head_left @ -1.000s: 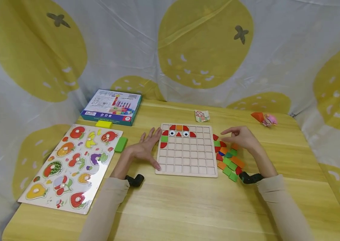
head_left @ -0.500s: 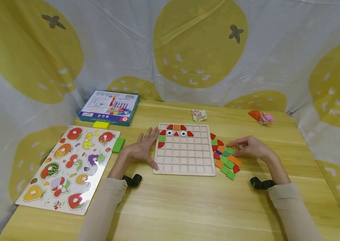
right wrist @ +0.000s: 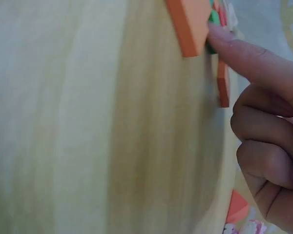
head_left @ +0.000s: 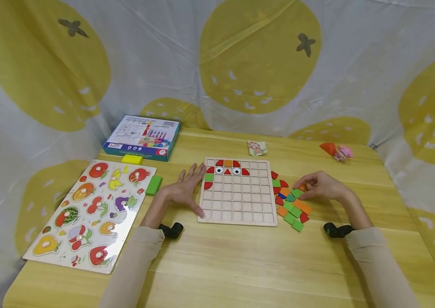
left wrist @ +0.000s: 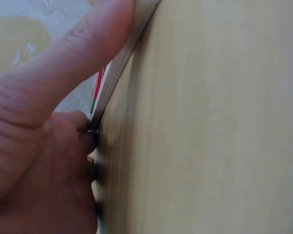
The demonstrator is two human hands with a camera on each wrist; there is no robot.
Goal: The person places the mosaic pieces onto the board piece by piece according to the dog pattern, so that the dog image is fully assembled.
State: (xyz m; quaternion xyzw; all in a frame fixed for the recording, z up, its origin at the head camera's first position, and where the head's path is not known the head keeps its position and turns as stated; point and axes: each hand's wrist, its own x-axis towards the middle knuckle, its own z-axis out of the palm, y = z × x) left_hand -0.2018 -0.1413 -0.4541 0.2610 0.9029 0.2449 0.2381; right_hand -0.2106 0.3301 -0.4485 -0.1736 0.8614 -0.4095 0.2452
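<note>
1. Head view: a person in beige sleeves works at a wooden worktop (head_left: 236, 265), in front of a lemon-print curtain (head_left: 344, 77). A square grid board (head_left: 240, 199) lies flat near the middle. In its far-left cells sit coloured pieces (head_left: 227, 163), red, orange and green, with two round eyes.
2. Head view, left hand (head_left: 184, 191): spread wide, fingers along the board's left edge, thumb at its near-left corner.
3. Head view, right hand (head_left: 323, 187): it reaches into the loose tiles (head_left: 296, 212) heaped just beside the board's right edge. Thumb and forefinger stand either side of a green tile (head_left: 297, 193); I cannot tell whether they pinch it.
4. Head view, around them: toward the worktop's left edge, a fruit puzzle (head_left: 123, 230), a yellow block (head_left: 132, 160), a green block (head_left: 153, 185) and, at the far-left corner, a flat box (head_left: 129, 132). Near the far edge is a printed card (head_left: 257, 148); by the far-right corner, a red wedge (head_left: 328, 148) and pink figure (head_left: 344, 152).
5. Left wrist view: the thumb looms close, its tip over the board's side.
6. Right wrist view: the thumb points straight at the tiles, overlapping a green one beside orange ones; other fingers curl inward.
</note>
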